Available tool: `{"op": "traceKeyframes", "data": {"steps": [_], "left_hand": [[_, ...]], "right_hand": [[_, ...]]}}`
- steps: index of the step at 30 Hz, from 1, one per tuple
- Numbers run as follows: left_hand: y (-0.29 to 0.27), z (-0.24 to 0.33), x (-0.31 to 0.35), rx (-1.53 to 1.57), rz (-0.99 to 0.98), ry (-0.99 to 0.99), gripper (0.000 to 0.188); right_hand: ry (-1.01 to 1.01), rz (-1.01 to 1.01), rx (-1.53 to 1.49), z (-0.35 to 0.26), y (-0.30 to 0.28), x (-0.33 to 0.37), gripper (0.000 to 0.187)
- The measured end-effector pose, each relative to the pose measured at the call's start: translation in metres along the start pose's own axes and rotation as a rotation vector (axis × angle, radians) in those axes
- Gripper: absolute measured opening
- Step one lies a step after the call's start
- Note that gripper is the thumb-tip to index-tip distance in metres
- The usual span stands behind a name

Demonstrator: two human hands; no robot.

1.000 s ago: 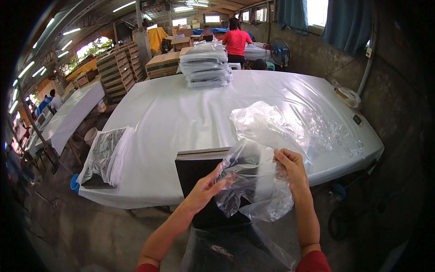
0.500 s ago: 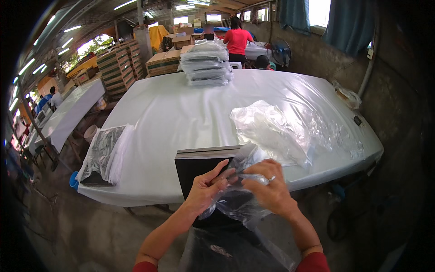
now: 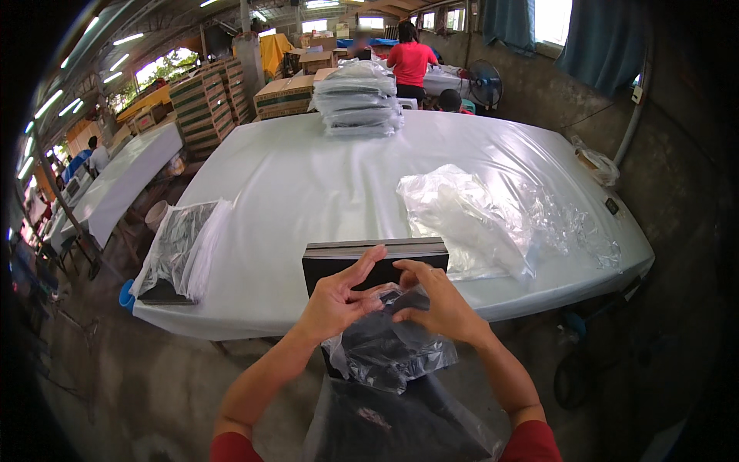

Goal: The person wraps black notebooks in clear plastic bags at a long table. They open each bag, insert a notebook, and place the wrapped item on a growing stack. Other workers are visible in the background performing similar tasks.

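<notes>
A black rectangular slab [image 3: 323,271] with a pale layered top edge stands tilted against the near edge of the covered table. The crumpled clear plastic bag [image 3: 392,350] covers its lower part. At the bag's upper edge, my left hand [image 3: 339,304] pinches the film between its lower fingers, with one finger stretched upward along the slab. My right hand [image 3: 443,304] is curved beside it, thumb and forefinger apart, close to the film and the slab's face. Whether its other fingers touch the film is hidden.
A white-covered table [image 3: 292,185] spreads ahead. Loose clear bags [image 3: 462,215] lie on its right, a plastic-covered dark item [image 3: 181,246] at left, and a stack of wrapped packages [image 3: 358,100] at the far edge. Beyond are cartons [image 3: 281,96] and a person in red [image 3: 408,63].
My right hand has opened out and moved slightly up and left from the bunched film. The bag has dropped lower, baring more of the slab's upper face.
</notes>
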State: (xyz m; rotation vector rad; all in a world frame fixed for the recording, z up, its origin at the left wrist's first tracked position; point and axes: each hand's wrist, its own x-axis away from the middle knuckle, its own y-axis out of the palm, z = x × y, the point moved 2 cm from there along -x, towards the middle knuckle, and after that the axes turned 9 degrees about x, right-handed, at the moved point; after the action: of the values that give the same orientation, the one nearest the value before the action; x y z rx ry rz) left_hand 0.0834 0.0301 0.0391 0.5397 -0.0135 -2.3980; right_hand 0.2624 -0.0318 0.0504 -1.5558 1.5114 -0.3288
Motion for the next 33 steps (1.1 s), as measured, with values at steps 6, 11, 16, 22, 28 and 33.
{"op": "traceKeyframes", "data": {"steps": [6, 11, 16, 22, 28, 33], "left_hand": [[-0.013, 0.017, -0.010, 0.081, -0.020, -0.055, 0.082], [-0.015, 0.011, -0.012, -0.001, 0.037, 0.018, 0.082], [-0.007, 0.020, -0.010, 0.303, 0.127, -0.142, 0.084], [-0.003, 0.009, 0.000, 0.573, 0.157, -0.233, 0.083], [0.001, 0.002, 0.006, 0.733, 0.236, -0.328, 0.080], [-0.016, 0.010, 0.001, 0.292, 0.354, -0.040, 0.075]], "right_hand": [[0.109, -0.116, 0.096, 0.022, -0.013, -0.007, 0.047], [-0.009, 0.083, 0.060, -0.001, -0.007, -0.009, 0.039], [-0.372, 0.305, 0.275, -0.018, 0.003, -0.007, 0.035], [-0.559, 0.421, 0.358, -0.030, 0.016, -0.006, 0.025], [-0.709, 0.466, 0.468, -0.029, 0.021, 0.005, 0.023], [-0.812, 0.187, 0.253, -0.042, 0.011, 0.019, 0.026]]}}
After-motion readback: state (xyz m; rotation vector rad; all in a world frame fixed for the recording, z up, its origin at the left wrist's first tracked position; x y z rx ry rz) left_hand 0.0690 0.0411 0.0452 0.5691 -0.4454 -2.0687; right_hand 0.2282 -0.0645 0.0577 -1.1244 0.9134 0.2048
